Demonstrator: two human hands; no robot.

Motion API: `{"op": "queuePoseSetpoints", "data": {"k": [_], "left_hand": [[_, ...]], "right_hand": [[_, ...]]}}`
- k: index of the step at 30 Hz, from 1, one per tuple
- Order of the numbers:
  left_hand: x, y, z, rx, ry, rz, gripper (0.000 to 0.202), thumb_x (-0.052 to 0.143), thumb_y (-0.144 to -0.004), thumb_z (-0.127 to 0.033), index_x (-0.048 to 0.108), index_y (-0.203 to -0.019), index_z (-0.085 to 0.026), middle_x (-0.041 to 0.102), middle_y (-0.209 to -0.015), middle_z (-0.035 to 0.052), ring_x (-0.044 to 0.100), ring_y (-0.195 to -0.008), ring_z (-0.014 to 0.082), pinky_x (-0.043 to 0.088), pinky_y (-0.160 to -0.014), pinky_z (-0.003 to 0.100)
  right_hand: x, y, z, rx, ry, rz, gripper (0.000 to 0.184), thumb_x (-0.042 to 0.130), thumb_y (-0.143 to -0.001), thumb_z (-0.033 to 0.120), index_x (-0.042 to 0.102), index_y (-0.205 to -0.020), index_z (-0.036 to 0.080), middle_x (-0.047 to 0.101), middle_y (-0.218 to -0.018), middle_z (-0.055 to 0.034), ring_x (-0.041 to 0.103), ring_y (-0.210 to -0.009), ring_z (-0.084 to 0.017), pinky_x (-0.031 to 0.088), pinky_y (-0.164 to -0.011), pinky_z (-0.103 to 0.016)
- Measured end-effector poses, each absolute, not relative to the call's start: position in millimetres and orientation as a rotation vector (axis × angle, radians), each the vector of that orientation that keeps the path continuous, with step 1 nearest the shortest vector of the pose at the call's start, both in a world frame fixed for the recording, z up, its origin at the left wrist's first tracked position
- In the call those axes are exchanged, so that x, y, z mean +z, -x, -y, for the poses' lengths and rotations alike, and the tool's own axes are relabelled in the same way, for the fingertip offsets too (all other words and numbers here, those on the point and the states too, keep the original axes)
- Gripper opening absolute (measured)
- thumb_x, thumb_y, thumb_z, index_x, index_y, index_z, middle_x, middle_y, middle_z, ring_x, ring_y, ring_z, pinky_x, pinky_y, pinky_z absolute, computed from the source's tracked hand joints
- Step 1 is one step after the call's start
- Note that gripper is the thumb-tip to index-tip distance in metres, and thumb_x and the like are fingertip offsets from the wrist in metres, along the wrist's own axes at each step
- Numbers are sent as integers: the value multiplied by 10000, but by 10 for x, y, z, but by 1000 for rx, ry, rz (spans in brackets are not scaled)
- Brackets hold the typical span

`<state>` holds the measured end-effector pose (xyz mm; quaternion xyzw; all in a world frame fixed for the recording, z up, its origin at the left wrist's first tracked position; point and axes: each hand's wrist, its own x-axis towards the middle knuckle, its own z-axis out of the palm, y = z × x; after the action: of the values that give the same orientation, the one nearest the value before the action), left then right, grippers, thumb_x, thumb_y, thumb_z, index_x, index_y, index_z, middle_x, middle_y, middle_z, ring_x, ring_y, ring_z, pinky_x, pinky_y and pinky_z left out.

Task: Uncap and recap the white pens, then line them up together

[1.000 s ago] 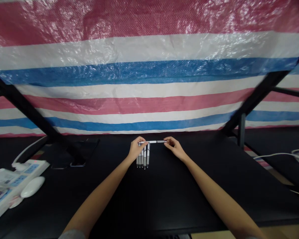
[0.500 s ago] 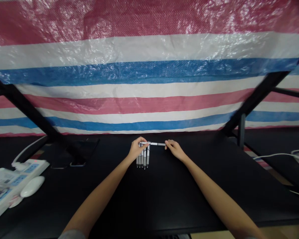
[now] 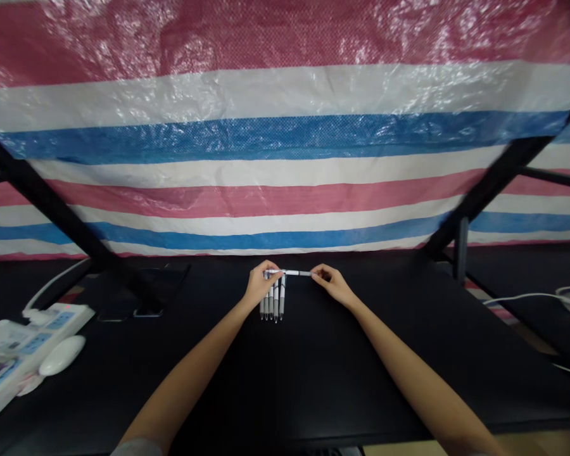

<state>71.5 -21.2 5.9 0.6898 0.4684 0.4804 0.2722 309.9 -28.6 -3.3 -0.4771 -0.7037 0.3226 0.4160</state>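
A white and grey pen (image 3: pixel 298 273) lies crosswise between my two hands, above the top ends of several similar pens (image 3: pixel 276 303). Those pens lie side by side on the black table (image 3: pixel 332 373), tips toward me. My left hand (image 3: pixel 261 284) pinches the crosswise pen near its left end with thumb and fingers, covering part of the row's upper left. At the pen's right end, my right hand (image 3: pixel 331 282) is closed on the tip between thumb and forefinger.
On the left are a white power strip (image 3: pixel 47 332) with plugs and a white computer mouse (image 3: pixel 63 356). Black metal legs (image 3: pixel 71 221) rise at both sides. A striped plastic sheet (image 3: pixel 285 139) hangs behind the table. White cables (image 3: pixel 522 296) run along the right.
My right hand has shifted slightly left and its fingers are a little more curled at the pen's end. The left hand and the row of pens look unmoved.
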Motion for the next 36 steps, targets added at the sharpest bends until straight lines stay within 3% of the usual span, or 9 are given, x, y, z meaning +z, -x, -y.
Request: {"op": "queuePoseSetpoints", "data": {"k": [8,13,25,36], "left_hand": [[58,-722,225,1244,-1819,-1190,129,670,-703,-267,618,-746,-157,629,-694,1,552,-616,126,404,-606,230],[44,-735,220,1266,-1805,-1139,115,685,-685,-230,618,-738,-154,653,-736,24,594,-695,150,429,-659,244],[26,-729,217,1242,-1837,-1123,105,695,-677,-192,630,-752,-157,674,-786,40,613,-727,162,446,-692,271],[68,-756,283,1314,-2027,-1182,90,700,-659,-128,628,-677,-179,637,-738,16,583,-732,158,447,-701,289]], "right_hand": [[-14,-3108,286,679,1217,1897,485,363,-868,571,572,-644,194,556,-687,-29,515,-717,-174,378,-720,-304],[-3,-3106,293,668,1237,1961,568,280,-885,601,540,-580,198,531,-643,-24,499,-694,-172,362,-752,-314],[9,-3103,291,658,1264,2018,569,233,-900,590,404,-517,205,484,-613,-16,465,-660,-166,357,-724,-311],[-1,-3105,273,701,1286,1971,582,227,-883,621,363,-491,212,495,-579,-19,468,-645,-172,363,-687,-309]]}}
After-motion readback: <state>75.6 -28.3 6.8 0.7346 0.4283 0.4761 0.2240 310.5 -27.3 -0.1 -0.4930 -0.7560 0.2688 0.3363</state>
